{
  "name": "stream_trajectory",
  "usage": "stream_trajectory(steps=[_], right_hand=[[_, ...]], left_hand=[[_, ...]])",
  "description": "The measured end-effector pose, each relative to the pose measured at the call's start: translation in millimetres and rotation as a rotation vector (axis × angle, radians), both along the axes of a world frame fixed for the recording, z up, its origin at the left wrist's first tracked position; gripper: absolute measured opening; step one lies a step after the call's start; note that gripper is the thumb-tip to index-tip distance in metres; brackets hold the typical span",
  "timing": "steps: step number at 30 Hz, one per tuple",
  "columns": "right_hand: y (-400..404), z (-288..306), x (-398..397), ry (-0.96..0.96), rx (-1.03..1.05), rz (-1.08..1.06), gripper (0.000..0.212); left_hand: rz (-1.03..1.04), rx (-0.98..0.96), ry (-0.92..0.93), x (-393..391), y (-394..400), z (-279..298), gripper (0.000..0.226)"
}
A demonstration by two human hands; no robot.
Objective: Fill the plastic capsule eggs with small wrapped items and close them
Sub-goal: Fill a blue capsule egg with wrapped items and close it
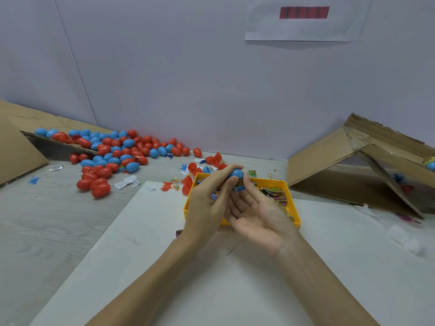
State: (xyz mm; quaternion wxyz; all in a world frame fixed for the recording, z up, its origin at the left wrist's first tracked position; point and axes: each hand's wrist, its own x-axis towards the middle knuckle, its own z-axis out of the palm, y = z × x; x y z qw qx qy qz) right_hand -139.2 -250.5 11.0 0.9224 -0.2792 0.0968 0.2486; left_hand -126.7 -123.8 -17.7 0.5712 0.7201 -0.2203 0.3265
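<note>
1. Your left hand (207, 203) pinched the blue egg (236, 174) above the yellow tray (297, 218).
2. Your right hand (256, 212) lay palm-up, fingers relaxed, fingertips touching the egg.
3. Wrapped packets (277, 196) filled the tray.

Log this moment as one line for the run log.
step: egg filling | left hand: grips blue egg | right hand: palm up, thumb on egg | place: above yellow tray of wrapped packets

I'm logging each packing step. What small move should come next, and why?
Probably press the blue plastic egg half down: the left hand pinches it above a printed wrapped packet, and the right hand lies open beneath.
</note>
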Motion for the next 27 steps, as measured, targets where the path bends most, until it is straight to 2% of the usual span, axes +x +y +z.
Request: stream_trajectory(steps=[7, 12, 17, 20, 23, 27], right_hand=[[-1, -1, 1, -0.073, -0.044, 0.002, 0.056], [-4, 1, 0, -0.221, -0.232, -0.053, 0.024], [-11, -3, 5, -0.349, -0.306, -0.171, 0.032], [-15, -4, 8, -0.505, -0.558, -0.278, 0.029], [-18, -5, 10, -0.637, -0.75, -0.313, 0.026], [-17, -8, 12, -0.637, -0.714, -0.258, 0.027]], left_hand=[[0.033, 0.007, -0.009, -6, -6, 2, 0.025], [-0.025, 0.05, 0.042, -7, 0, 9, 0.021], [-0.047, 0.114, 0.08, 3, 14, 11, 0.031], [-0.043, 0.194, 0.069, 6, 19, 11, 0.043], [-0.052, 0.241, 0.012, 7, 22, 11, 0.044], [0.029, 0.3, -0.069, 7, 24, 13, 0.037]])
